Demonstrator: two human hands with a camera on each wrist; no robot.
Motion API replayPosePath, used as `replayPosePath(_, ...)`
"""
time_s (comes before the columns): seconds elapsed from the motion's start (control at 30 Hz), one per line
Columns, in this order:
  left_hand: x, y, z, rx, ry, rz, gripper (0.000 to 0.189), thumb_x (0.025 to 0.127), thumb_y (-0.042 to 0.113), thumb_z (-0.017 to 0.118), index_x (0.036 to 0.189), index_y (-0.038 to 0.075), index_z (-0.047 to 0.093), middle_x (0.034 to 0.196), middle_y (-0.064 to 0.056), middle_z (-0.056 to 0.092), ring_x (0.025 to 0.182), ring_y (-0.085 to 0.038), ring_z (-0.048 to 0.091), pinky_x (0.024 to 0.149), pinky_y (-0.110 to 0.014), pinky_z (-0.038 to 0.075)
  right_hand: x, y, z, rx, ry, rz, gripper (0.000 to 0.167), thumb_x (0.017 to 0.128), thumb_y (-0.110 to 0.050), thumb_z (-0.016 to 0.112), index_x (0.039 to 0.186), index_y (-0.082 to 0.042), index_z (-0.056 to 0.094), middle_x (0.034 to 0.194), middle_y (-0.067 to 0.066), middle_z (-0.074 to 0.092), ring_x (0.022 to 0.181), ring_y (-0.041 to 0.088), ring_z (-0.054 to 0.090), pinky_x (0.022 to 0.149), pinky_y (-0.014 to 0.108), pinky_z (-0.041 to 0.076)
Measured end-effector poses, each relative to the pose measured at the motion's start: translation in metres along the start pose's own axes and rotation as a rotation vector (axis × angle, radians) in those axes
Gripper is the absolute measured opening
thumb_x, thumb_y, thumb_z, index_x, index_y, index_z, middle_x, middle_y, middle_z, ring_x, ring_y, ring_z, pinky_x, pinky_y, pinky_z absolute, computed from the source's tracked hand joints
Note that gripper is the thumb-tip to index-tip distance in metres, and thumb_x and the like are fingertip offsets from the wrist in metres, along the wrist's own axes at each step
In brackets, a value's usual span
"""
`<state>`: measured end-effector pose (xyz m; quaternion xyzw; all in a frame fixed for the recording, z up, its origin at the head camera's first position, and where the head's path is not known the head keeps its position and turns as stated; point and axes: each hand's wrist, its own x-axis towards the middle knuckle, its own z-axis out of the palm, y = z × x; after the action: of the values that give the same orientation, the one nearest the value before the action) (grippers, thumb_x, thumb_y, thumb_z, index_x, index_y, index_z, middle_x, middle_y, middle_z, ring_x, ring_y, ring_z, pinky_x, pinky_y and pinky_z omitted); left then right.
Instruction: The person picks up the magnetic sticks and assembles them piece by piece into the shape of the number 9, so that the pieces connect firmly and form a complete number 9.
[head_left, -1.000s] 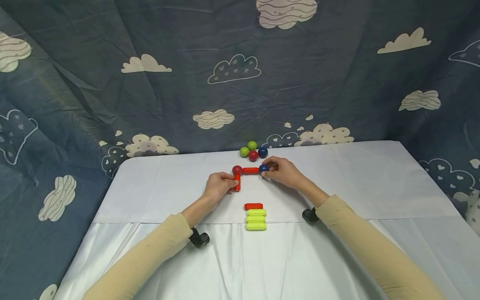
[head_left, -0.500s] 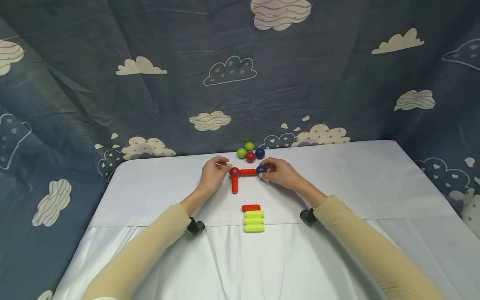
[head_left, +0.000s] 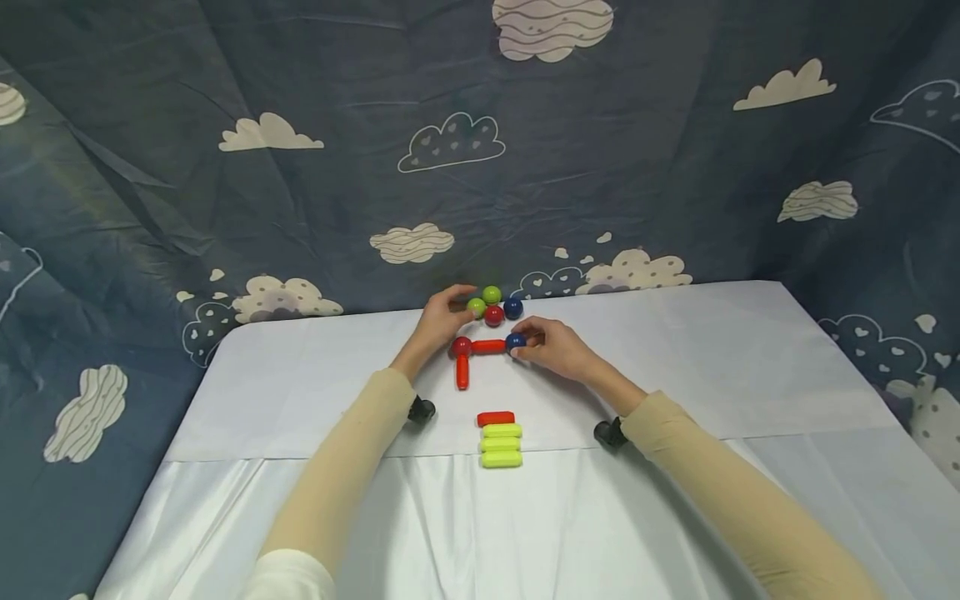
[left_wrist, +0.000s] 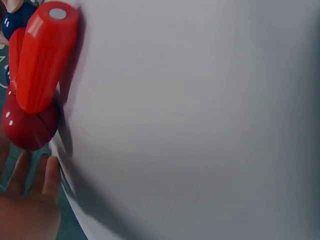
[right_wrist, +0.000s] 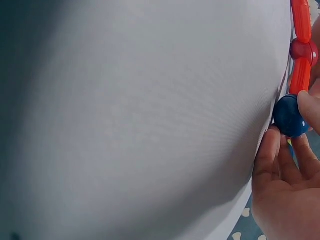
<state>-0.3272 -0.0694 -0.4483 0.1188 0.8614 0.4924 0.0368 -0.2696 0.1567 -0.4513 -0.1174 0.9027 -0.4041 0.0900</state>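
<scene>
My right hand [head_left: 558, 348] pinches a blue ball [head_left: 515, 342] between thumb and fingers. That ball sits at the right end of a red stick [head_left: 489, 347], whose other end meets a red ball [head_left: 461, 347]. A second red stick [head_left: 462, 372] runs from the red ball toward me, making a corner shape on the white cloth. My left hand [head_left: 438, 323] reaches past this corner to a green ball [head_left: 476, 307], thumb and fingers spread about it; whether they press on it is hard to tell. In the left wrist view, the left hand's fingers [left_wrist: 37, 175] look extended beyond the red ball.
Beside the reached ball stand another green ball [head_left: 492, 294], a red ball [head_left: 493, 315] and a blue ball [head_left: 513, 307], near the table's back edge. Closer to me lie a red stick [head_left: 496, 418] and several yellow-green sticks [head_left: 501, 445] in a stack of rows. A cloud-patterned curtain [head_left: 337, 192] hangs behind.
My left hand has let go of the near red stick and moved up and back to the green ball. My right hand keeps holding the blue ball in place.
</scene>
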Motion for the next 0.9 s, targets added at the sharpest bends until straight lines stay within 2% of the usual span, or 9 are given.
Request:
replayPosePath(0.1,0.003,0.001,0.005,0.052,-0.013,-0.029,0.041,0.094,0.01,0.067,0.134,0.012,0.06,0.134,-0.007,0.056,0.119,-0.024,0.052,0.104,-0.036,0.041,-0.001,0.0,0.0,0.001,0.003,0.002,0.039,0.09,-0.02,0.074,0.125,-0.009,0.061,0.106,0.007,0.062,0.093,0.022,0.055,0.079,0.032,0.048)
replayPosePath(0.23,0.004,0.001,0.01,0.094,0.028,-0.028,0.038,0.093,0.009,0.069,0.13,0.01,0.063,0.128,-0.008,0.06,0.115,-0.023,0.054,0.104,-0.035,0.04,-0.001,-0.001,0.0,-0.003,0.01,0.0,0.039,0.089,-0.02,0.074,0.125,-0.009,0.062,0.104,0.007,0.062,0.092,0.022,0.054,0.079,0.032,0.047)
replayPosePath(0.37,0.001,0.001,0.008,0.088,0.082,-0.004,0.036,0.091,0.009,0.07,0.127,0.009,0.064,0.12,-0.008,0.063,0.107,-0.022,0.057,0.098,-0.034,0.044,-0.001,-0.001,-0.001,-0.006,0.008,-0.006,0.039,0.089,-0.021,0.074,0.124,-0.009,0.062,0.103,0.007,0.061,0.092,0.022,0.054,0.079,0.032,0.047)
replayPosePath(0.47,-0.005,0.003,0.002,0.054,0.111,0.033,0.035,0.091,0.008,0.071,0.125,0.008,0.064,0.115,-0.008,0.064,0.103,-0.022,0.058,0.091,-0.033,0.048,-0.002,-0.001,-0.001,-0.013,0.001,-0.006,0.039,0.09,-0.021,0.074,0.125,-0.009,0.062,0.103,0.007,0.061,0.092,0.022,0.053,0.079,0.032,0.047)
replayPosePath(0.67,-0.029,0.011,-0.017,0.005,0.09,0.101,0.035,0.09,0.005,0.071,0.124,0.004,0.063,0.113,-0.008,0.064,0.103,-0.02,0.059,0.085,-0.032,0.052,-0.001,0.0,0.0,-0.019,0.008,-0.001,0.039,0.089,-0.02,0.074,0.125,-0.009,0.062,0.104,0.007,0.061,0.093,0.023,0.053,0.079,0.032,0.047)
replayPosePath(0.9,-0.073,0.013,-0.029,0.006,0.024,0.121,0.036,0.09,0.006,0.07,0.125,0.005,0.061,0.117,-0.005,0.061,0.105,-0.019,0.059,0.088,-0.028,0.051,0.0,0.002,0.001,-0.02,0.009,-0.011,0.039,0.089,-0.02,0.074,0.125,-0.009,0.062,0.103,0.007,0.061,0.093,0.023,0.053,0.079,0.032,0.047)
